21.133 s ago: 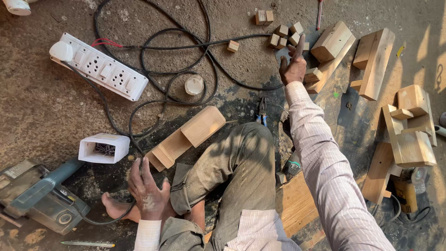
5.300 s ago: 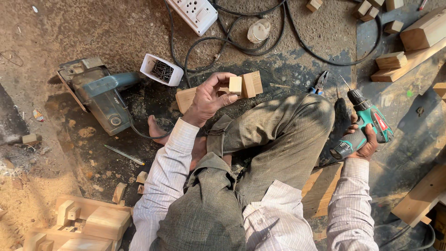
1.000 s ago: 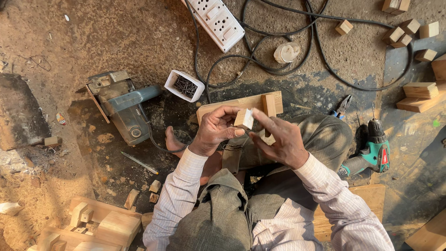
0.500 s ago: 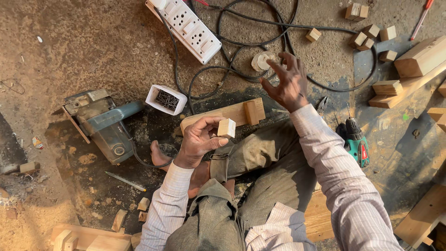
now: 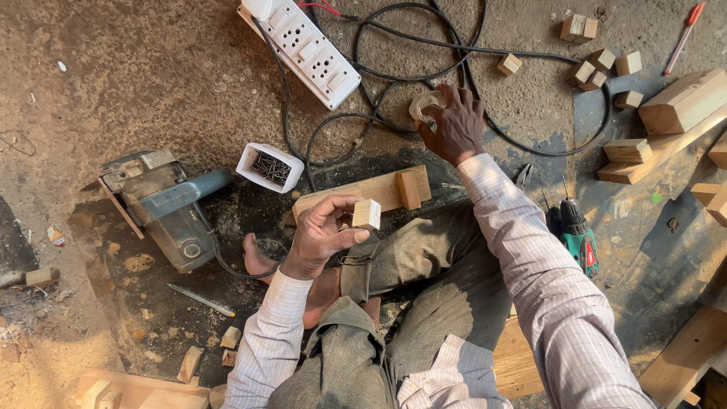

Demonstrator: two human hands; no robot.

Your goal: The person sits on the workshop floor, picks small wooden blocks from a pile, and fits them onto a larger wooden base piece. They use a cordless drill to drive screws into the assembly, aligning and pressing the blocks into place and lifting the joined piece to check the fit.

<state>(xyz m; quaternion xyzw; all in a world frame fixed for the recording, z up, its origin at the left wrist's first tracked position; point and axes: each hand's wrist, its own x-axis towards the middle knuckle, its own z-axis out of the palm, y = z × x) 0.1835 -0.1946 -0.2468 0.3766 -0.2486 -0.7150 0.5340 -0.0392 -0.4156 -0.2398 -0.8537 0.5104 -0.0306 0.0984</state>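
**Right hand now down on the tape roll**

Right hand (image 5: 454, 125), hovering a half-second ago, is now pressing fingers closed over the pale tape roll (image 5: 425, 104) on the far floor among the black cables (image 5: 530, 136). Left hand (image 5: 322, 235) is still pinching the small wood block (image 5: 366, 214) above the knee, fingers curled round it, the block near-cubic, no clear long axis, end-grain face turned upward.

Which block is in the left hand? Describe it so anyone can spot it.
Start at the white power strip at top, then drop to the plank across the knee. Just below, the left hand pinches a small pale wooden cube, the only block off the ground.
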